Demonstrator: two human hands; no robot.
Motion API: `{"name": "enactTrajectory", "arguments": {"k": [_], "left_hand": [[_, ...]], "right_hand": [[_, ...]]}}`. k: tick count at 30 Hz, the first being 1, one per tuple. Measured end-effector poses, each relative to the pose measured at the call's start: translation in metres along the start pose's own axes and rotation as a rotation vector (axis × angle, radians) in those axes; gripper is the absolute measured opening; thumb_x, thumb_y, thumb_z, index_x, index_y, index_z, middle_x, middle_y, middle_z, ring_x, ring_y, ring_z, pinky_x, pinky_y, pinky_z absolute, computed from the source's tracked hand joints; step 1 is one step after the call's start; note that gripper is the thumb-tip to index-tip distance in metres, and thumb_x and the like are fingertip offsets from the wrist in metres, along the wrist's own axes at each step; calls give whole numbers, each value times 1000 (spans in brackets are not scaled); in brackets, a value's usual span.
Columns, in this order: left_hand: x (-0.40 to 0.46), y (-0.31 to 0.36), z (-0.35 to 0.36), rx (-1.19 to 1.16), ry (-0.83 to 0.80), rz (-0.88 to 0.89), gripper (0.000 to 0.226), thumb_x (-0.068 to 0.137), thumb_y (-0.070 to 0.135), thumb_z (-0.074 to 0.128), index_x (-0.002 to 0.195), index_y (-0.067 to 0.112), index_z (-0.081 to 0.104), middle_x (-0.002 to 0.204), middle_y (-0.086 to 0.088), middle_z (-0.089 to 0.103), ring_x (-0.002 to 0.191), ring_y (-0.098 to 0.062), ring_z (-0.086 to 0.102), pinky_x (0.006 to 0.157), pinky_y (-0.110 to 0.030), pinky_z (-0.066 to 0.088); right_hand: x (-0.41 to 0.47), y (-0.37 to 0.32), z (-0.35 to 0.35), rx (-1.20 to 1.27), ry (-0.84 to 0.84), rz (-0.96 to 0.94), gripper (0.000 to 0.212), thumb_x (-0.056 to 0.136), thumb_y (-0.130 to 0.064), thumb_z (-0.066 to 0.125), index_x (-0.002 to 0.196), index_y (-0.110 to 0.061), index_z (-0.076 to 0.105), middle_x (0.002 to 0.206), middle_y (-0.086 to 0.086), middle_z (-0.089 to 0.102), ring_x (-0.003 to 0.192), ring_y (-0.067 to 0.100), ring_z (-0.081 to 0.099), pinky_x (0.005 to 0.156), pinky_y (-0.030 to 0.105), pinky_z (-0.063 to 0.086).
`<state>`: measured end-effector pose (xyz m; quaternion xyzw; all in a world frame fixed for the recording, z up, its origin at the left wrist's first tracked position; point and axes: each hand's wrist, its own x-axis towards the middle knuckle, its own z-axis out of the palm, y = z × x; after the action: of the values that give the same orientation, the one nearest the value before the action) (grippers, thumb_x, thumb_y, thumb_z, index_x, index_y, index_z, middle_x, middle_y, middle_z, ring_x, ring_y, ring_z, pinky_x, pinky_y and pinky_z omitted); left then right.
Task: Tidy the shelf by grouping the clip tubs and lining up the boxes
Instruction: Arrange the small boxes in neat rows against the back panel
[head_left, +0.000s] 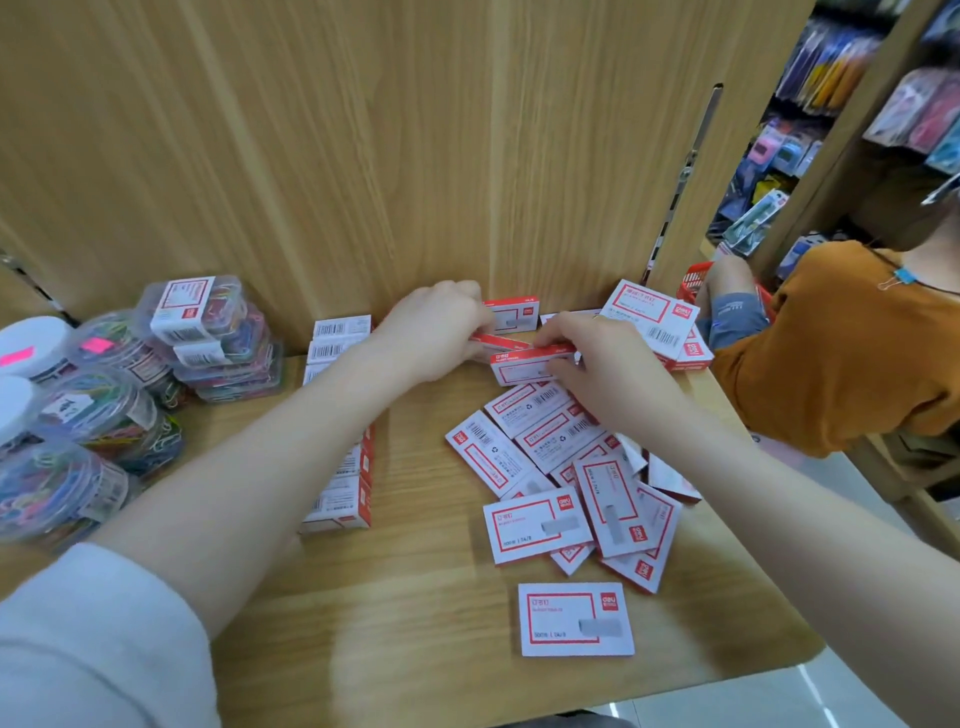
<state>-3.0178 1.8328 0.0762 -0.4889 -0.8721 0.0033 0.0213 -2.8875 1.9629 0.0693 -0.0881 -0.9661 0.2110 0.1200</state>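
Matt wood-grain shelf (415, 597), cardboard boxes (571, 618)

The wooden shelf (436, 597) carries clear clip tubs (98, 410) grouped at its left end, some stacked. A row of red-and-white boxes (345, 467) stands on edge left of centre, running front to back. A loose pile of boxes (561, 467) overlaps at right, with one single box (575, 618) flat near the front edge.

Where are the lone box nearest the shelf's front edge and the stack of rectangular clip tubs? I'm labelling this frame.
lone box (575, 619): head view, middle of its top face.
stack of rectangular clip tubs (218, 338): head view, front side of the stack.
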Motion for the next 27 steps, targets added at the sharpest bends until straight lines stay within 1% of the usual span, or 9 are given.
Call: {"name": "enactTrajectory", "arguments": {"k": [3,9,12,14,15,18,21,24,27], "left_hand": [[-2,-8,1,-34,41,-20,29,90,27,54,114,11,60,115,-7,50,99,-30,56,78,-40,46],[5,-13,5,-104,100,-56,26,93,24,50,114,9,57,111,-10,50,93,-33,57,77,-43,47],[3,-17,11,-134,104,-21,32,93,15,48,125,11,48,113,-10,50,95,-33,57,78,-43,47],[0,-19,11,-211,155,-9,46,91,4,44,135,16,39,113,-9,53,98,-32,57,80,-43,47],[-2,-20,10,-242,187,-8,46,90,2,43,134,15,39,113,-10,54,99,-31,56,81,-44,47],[-4,-22,7,-239,212,53,28,92,12,48,120,9,55,113,-11,56,99,-32,57,82,-44,47],[-6,-21,10,-197,168,83,34,87,24,60,116,6,58,113,-11,55,93,-31,58,78,-38,46],[-5,-20,13,-174,189,85,33,85,19,63,115,5,59,113,-12,55,93,-32,57,77,-38,44],[-3,-17,12,-199,192,60,30,87,16,60,116,6,58,115,-10,52,96,-29,56,79,-36,43]], "right_hand": [[8,1,9,6,26,-28,23,86,-10,58,108,-13,61,107,4,63,97,20,56,80,24,38],[27,-4,24,-74,123,-13,20,86,-16,56,106,-11,58,104,6,58,100,24,51,76,37,44],[34,-3,25,-47,144,-27,19,85,-13,58,102,-7,58,101,9,59,95,26,53,75,37,42],[35,0,28,-11,138,-17,18,83,-14,61,99,-7,58,96,7,58,88,25,55,73,33,41],[35,1,30,3,135,-11,18,82,-14,63,98,-7,58,94,5,56,85,25,56,72,32,40],[38,3,31,31,141,-29,18,81,-13,65,96,-6,56,93,6,52,80,24,55,72,36,44],[39,4,25,87,164,-96,13,79,-4,63,90,-5,55,90,6,49,74,23,52,69,42,47],[34,11,10,90,73,-237,8,78,-1,63,81,-7,60,82,0,53,72,17,53,68,35,46],[24,18,-6,-8,-264,-330,13,81,-11,64,94,-14,65,93,-6,59,85,12,55,78,27,43]]}}
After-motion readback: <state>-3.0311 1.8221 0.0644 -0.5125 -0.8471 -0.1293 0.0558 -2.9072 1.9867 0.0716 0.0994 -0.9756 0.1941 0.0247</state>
